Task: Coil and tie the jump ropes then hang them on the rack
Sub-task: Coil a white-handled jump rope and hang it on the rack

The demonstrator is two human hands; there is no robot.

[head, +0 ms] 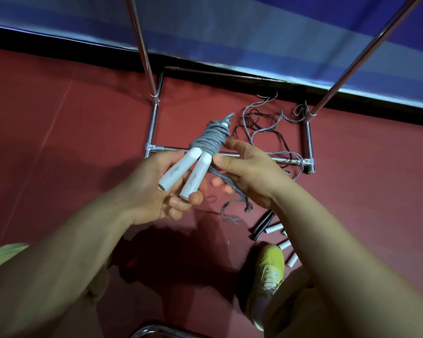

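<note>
while hands (156, 191) grip smooth white handles (188, 174), grey cord (209, 140) coils.

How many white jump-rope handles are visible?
6: two white handles in the left hand; four loose handles on the floor by the shoe. The right arm may hide more.

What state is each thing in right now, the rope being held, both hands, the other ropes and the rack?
Held jump rope: grey cord wound around its two white handles, tail hanging loose.
Left hand: grips both white handles.
Right hand: holds the loose grey tail below the coil.
Other ropes: uncoiled, tangled on the red floor.
Spare handles: lying on the floor.
Rack: standing, no rope seen hanging on it.
</note>
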